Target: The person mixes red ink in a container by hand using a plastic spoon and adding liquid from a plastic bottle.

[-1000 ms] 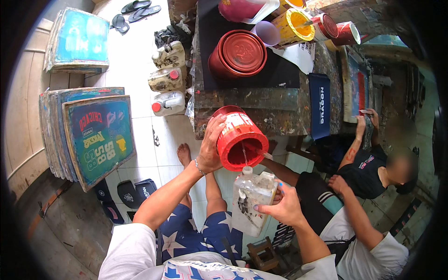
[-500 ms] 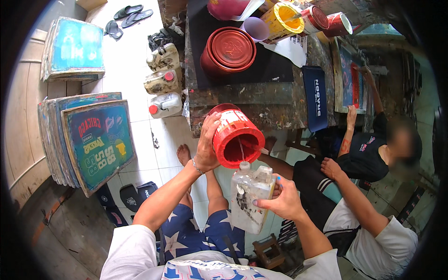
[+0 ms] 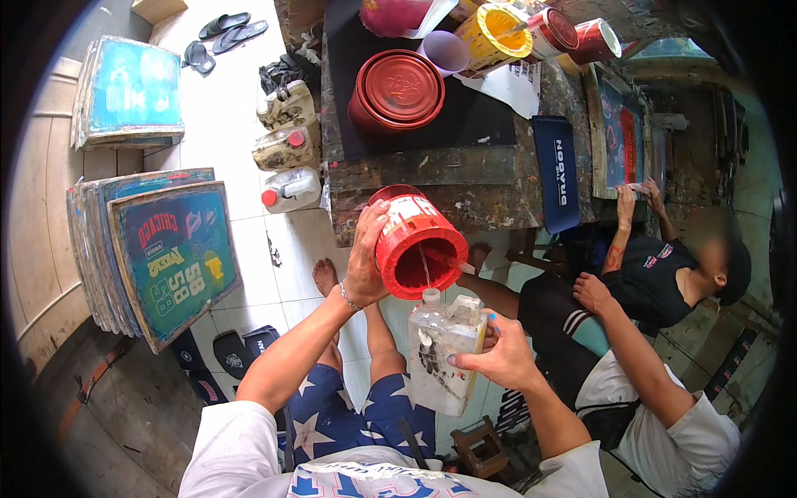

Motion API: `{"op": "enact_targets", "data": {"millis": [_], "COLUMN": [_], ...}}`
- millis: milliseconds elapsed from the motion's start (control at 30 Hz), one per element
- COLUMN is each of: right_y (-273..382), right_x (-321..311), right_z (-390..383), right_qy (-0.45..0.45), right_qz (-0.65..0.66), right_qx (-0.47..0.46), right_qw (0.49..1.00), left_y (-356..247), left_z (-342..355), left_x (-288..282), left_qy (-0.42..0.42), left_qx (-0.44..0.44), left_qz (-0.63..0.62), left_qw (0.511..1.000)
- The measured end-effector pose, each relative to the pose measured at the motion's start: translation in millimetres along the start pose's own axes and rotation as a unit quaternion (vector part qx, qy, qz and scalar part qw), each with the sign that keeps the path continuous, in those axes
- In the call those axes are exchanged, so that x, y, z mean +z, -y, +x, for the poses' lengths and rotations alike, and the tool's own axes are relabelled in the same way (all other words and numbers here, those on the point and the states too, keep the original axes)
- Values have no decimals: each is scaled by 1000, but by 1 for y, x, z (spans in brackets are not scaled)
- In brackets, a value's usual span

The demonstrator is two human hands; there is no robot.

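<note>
In my left hand [image 3: 368,259] is a red plastic paint tub [image 3: 422,241], gripped by its side and tilted so its mouth faces me. A stick or handle [image 3: 466,267] juts from the tub's rim on the right. Just below it, my right hand [image 3: 496,358] holds a translucent, paint-smudged plastic jug [image 3: 444,357] by its handle. The jug's uncapped neck points at the tub's mouth. Between the neck and the tub's inside runs a thin, clear stream of liquid. How full either container is cannot be made out.
Ahead stands a stained worktable [image 3: 465,187] with a lidded red can [image 3: 398,91], a yellow tub [image 3: 494,37] and a purple cup [image 3: 446,51]. Several jugs [image 3: 290,189] line its left side. Printing screens [image 3: 174,257] lean at left. Two people sit at right, one touching a screen [image 3: 618,137].
The tub and jug stay almost where they were, with the stream still between them. At right, a co-worker's far hand has drawn back to the screen's near edge. My view has shifted slightly.
</note>
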State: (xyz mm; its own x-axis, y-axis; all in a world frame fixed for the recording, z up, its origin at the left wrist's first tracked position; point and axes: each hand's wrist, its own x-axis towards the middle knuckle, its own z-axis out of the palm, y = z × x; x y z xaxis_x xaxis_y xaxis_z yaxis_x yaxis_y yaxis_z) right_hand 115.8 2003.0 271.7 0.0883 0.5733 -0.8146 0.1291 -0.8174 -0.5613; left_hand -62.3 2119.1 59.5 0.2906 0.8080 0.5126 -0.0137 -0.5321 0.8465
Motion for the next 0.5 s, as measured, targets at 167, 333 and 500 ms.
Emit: {"op": "enact_targets", "data": {"millis": [167, 333, 500], "right_y": [1, -3, -6], "right_x": [-4, -6, -7], "right_z": [0, 0, 0], "right_qy": [0, -8, -17], "right_qz": [-6, -10, -13], "right_qx": [-8, -21, -24], "right_qw": [1000, 1000, 999], "left_y": [-1, -1, -2], "left_z": [3, 3, 5], "left_x": [3, 5, 7], "left_qy": [0, 2, 7], "left_qx": [-4, 3, 0], "left_qz": [-1, 7, 10], "left_qw": [1000, 1000, 1000]}}
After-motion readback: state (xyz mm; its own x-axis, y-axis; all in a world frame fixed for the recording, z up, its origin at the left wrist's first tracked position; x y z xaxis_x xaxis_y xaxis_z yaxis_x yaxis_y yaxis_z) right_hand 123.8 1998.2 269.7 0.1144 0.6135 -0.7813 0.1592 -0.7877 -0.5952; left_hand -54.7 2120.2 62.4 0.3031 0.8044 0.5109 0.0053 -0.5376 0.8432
